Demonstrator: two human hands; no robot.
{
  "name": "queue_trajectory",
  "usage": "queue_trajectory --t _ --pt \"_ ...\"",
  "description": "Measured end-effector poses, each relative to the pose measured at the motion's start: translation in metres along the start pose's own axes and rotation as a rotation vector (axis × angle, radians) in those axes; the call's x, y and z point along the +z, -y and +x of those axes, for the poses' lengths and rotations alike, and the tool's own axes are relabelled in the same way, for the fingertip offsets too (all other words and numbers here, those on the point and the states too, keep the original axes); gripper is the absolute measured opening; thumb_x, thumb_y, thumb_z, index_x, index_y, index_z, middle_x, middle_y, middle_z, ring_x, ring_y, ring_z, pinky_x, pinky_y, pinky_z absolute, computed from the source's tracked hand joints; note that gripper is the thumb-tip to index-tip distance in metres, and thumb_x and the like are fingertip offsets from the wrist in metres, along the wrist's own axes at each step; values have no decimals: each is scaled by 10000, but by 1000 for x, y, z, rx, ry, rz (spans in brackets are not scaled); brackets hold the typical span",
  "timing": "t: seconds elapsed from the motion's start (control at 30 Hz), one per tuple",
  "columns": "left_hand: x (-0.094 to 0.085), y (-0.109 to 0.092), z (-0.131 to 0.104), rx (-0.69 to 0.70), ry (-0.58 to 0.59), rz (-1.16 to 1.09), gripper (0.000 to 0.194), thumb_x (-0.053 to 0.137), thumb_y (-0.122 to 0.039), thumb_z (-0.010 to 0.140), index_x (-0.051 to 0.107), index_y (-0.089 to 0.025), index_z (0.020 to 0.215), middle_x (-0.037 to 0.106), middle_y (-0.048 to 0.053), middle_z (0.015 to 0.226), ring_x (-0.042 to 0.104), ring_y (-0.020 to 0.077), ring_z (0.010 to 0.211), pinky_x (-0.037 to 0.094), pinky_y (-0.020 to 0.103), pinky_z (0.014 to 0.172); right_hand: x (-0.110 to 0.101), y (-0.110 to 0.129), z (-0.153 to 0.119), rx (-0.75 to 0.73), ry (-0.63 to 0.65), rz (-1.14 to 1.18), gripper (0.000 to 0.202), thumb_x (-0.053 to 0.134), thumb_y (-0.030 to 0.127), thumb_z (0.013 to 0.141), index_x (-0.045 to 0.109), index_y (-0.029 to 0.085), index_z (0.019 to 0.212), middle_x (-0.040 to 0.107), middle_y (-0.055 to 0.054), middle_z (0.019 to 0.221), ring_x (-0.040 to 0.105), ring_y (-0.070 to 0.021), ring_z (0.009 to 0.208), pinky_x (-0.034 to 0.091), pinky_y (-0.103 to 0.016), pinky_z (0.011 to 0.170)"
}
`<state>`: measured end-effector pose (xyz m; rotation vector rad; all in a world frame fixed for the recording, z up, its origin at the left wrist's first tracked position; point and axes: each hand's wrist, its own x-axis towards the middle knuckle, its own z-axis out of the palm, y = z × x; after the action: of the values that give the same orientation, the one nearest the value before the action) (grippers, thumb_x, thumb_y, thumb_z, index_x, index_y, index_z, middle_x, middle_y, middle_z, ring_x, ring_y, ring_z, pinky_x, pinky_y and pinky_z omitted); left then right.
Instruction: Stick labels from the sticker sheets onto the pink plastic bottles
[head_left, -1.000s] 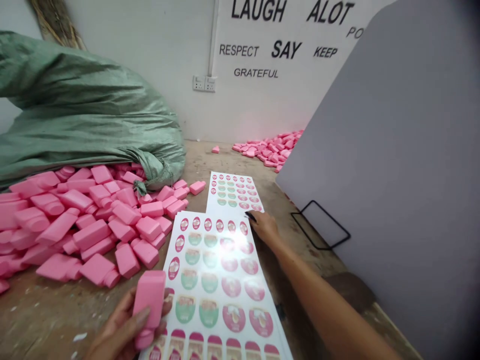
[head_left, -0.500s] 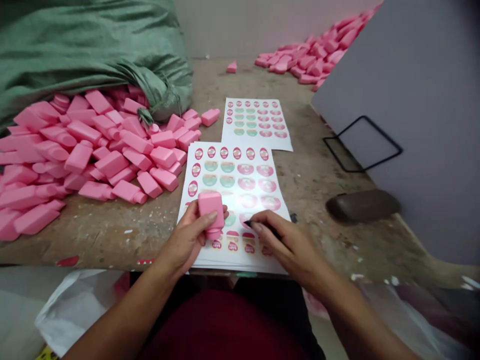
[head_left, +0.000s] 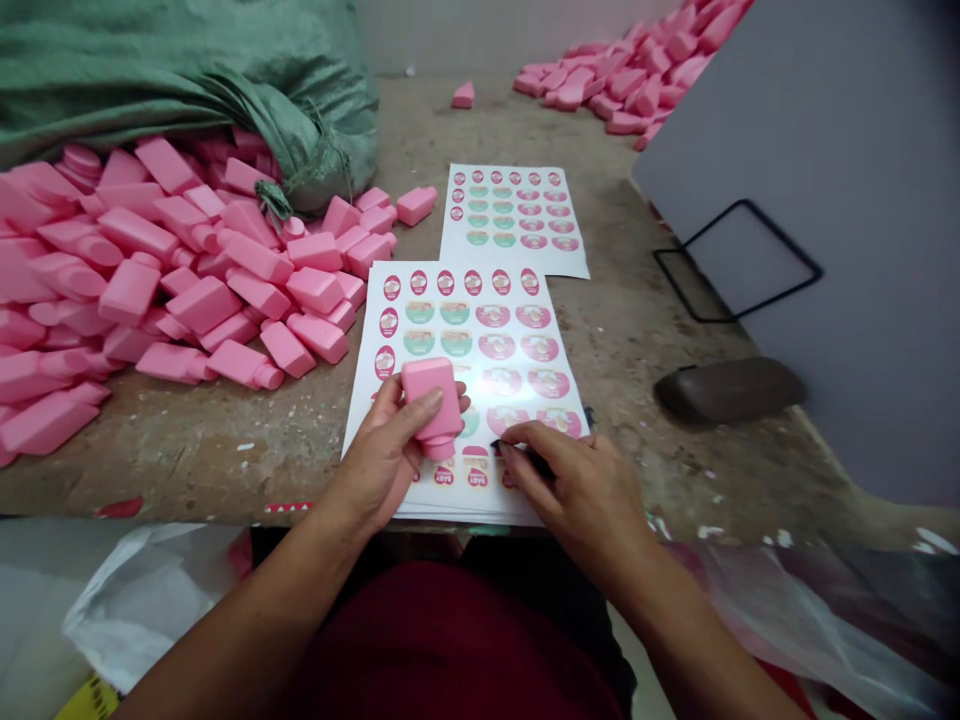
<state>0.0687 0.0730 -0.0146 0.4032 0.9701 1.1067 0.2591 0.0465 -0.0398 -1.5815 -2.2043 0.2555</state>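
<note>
A pink plastic bottle [head_left: 433, 398] is gripped in my left hand [head_left: 386, 450], its neck pointing down toward me and the thumb across its side. My right hand [head_left: 574, 485] is closed on a slim dark pointed tool [head_left: 534, 462]; its kind is mostly hidden by the fingers. The tool's tip is at the lower part of a sticker sheet [head_left: 439, 505], which lies under both hands. Printed on the sheet are pink ovals, green labels and a row of labels along the bottom, partly covered by my hands.
Pink bottles [head_left: 202, 305] lie heaped at left before a green sack [head_left: 300, 120]. Another sticker sheet [head_left: 446, 240] is beyond the first. More bottles [head_left: 630, 80] pile up at back right. A brown case [head_left: 727, 390] and black wire frame [head_left: 739, 262] stand by a grey panel [head_left: 847, 200].
The view has tilted down and shifted slightly. My left hand has brought the bottle a little to the right over the sheet, and the tool tip has moved lower on the sheet.
</note>
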Motion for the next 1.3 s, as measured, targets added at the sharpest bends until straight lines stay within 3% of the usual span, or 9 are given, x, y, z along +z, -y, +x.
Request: queue_trajectory --t 0.2,0.53,0.73,0.93,1.3 --pt "0 9 6 -44 6 0 401 768 -258 776 578 -146 1111 691 132 1093 652 279 1095 496 399 937 0 1 -2 -17 -7 -30 227 471 298 973 662 237 866 743 12 705 547 -154 534 288 -315 637" --pt "-1 11 3 -22 29 36 433 774 -276 765 574 -178 1136 697 115 1114 650 245 1060 494 335 862 0 6 1 8 -6 -49 250 461 298 962 672 239 842 717 -10 647 586 -167 540 292 -304 604" --pt "-3 11 3 -29 39 15 449 774 -271 768 556 -180 1150 708 114 1102 667 249 1060 503 335 857 0 1 3 96 105 160 186 503 331 932 657 263 854 733 21 678 616 -177 554 365 -298 611" --pt "-4 11 4 -32 34 -15 413 726 -230 804 541 -170 1168 717 123 1075 683 268 1044 513 334 793 1 5 -1 9 -30 -66 230 478 303 963 667 242 849 723 4 649 554 -170 506 301 -322 623" --pt "-4 11 4 -39 42 -3 387 728 -234 801 554 -173 1142 723 107 1038 685 239 997 503 319 796 0 8 3 48 -1 -55 238 464 302 956 657 240 831 688 0 589 570 -178 508 302 -310 586"
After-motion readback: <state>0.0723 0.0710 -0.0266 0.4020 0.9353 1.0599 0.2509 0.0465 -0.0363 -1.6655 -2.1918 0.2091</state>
